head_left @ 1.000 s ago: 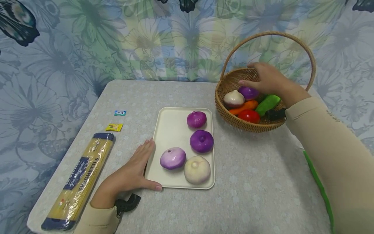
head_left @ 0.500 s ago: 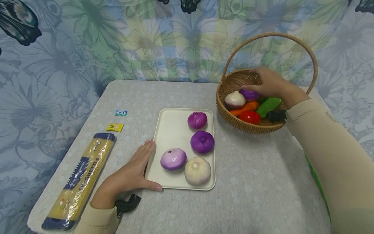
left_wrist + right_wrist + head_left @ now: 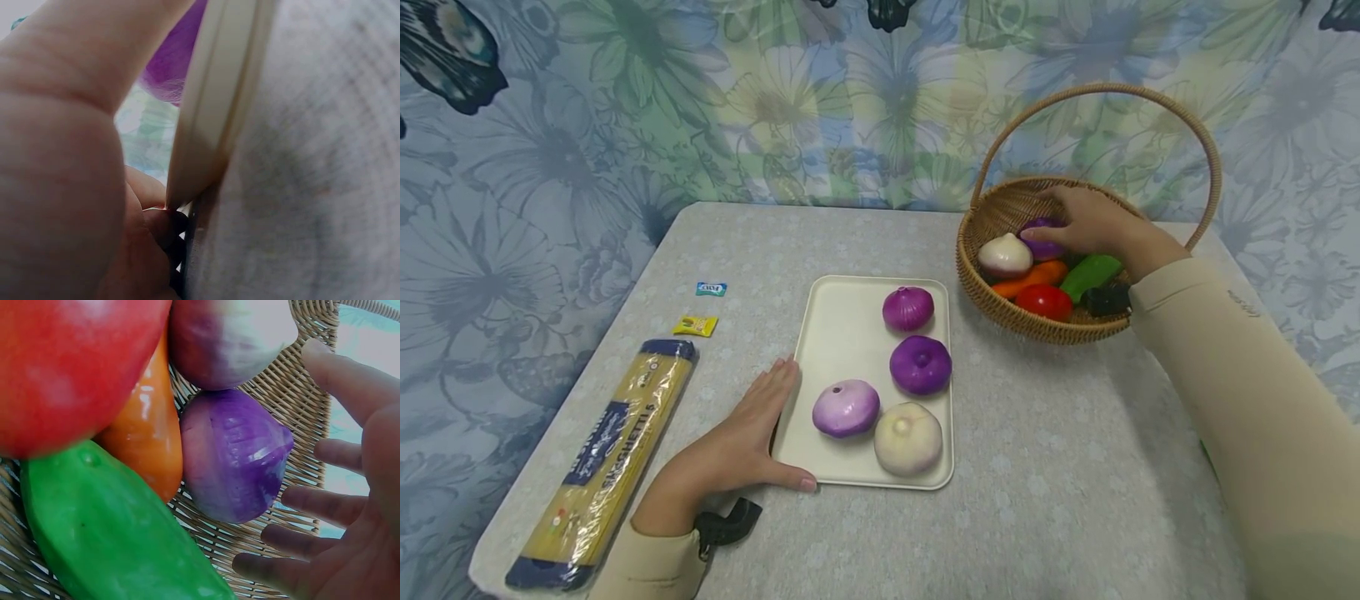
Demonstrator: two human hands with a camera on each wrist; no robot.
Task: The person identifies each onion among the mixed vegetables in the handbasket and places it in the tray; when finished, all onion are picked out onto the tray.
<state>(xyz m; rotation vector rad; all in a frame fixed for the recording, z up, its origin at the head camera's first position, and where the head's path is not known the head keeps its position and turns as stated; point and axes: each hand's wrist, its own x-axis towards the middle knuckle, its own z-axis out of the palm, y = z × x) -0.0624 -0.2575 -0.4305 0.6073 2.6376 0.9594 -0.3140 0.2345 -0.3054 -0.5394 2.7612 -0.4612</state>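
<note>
My right hand (image 3: 1060,218) reaches into a wicker basket (image 3: 1037,329) at the back right and cups a purple onion (image 3: 1047,250). In the right wrist view its spread fingers (image 3: 337,453) curve round the purple onion (image 3: 231,456) with gaps showing, so no firm grip is seen. My left hand (image 3: 745,433) lies flat on the table against the left edge of a cream tray (image 3: 842,333), thumb along its front edge. The tray holds several onions: two purple (image 3: 907,307), one pale purple (image 3: 846,407), one whitish (image 3: 907,437).
The basket also holds a white onion (image 3: 1004,254), a carrot (image 3: 1026,279), a tomato (image 3: 1043,302) and a green vegetable (image 3: 1090,275). A spaghetti packet (image 3: 602,467) lies at the table's left edge, with two small packets (image 3: 695,325) behind it. A floral cloth hangs behind.
My right hand has sunk a little lower into the basket and settled over the purple onion. The left hand and the tray have not moved.
</note>
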